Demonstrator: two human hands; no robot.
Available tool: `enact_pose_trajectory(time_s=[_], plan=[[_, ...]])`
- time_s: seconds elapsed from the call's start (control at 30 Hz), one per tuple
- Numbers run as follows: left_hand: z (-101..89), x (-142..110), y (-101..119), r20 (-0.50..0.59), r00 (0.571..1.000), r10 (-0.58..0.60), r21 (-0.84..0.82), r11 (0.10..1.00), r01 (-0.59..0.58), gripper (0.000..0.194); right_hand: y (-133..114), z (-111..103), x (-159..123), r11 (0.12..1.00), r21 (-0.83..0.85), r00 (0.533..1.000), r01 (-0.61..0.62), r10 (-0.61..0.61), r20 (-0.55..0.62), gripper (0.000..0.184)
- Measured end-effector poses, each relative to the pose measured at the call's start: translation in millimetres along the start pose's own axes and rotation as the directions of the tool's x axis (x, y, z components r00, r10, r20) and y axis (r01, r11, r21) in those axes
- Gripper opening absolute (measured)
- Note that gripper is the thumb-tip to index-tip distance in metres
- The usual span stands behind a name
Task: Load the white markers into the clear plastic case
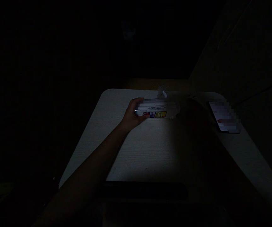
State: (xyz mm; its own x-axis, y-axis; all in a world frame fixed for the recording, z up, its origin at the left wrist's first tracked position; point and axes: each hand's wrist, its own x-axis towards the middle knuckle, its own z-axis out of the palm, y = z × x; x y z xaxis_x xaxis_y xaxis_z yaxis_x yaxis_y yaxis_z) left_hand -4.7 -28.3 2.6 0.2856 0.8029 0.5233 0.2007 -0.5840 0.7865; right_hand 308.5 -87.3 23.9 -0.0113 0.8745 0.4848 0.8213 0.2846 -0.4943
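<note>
The scene is very dark. My left hand (133, 116) reaches out over a white table (136, 151) and is closed round the left end of a long white box (158, 108) with a yellow and blue label on its side. The box lies near the table's far edge, with something clear and crumpled, like plastic wrap, at its right end. My right hand is not visible.
A pale flat object (224, 116), blurred out, lies at the table's right side. A dark strip (145, 190) runs along the near edge of the table. Everything beyond the table is black.
</note>
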Motion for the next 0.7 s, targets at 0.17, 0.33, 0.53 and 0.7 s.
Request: enact_pose_trajectory(time_s=[0.17, 0.33, 0.53, 0.7], plan=[[0.1, -0.1, 1.2, -0.006, 1.000, 0.007, 0.006, 1.000, -0.007, 0.072, -13.4, 12.0, -6.1, 0.995, 0.102, 0.985, 0.016, -0.033, 0.167, 0.054], [0.5, 0.0, 0.6, -0.007, 1.000, 0.003, -0.010, 1.000, -0.003, 0.073, -19.7, 10.8, -6.0, 0.997, 0.082, 0.992, -0.002, -0.008, 0.124, 0.048], [1.3, -0.2, -0.5, -0.015, 1.000, -0.006, -0.021, 1.000, 0.006, 0.073, -16.2, 10.7, -4.1, 0.997, 0.078, 0.996, -0.006, -0.001, 0.086, 0.044], [1.0, 0.6, -0.7, -0.008, 1.000, -0.017, -0.016, 1.000, 0.017, 0.076, -15.8, 12.5, -2.4, 0.994, 0.099, 0.997, -0.038, 0.030, 0.077, 0.043]])
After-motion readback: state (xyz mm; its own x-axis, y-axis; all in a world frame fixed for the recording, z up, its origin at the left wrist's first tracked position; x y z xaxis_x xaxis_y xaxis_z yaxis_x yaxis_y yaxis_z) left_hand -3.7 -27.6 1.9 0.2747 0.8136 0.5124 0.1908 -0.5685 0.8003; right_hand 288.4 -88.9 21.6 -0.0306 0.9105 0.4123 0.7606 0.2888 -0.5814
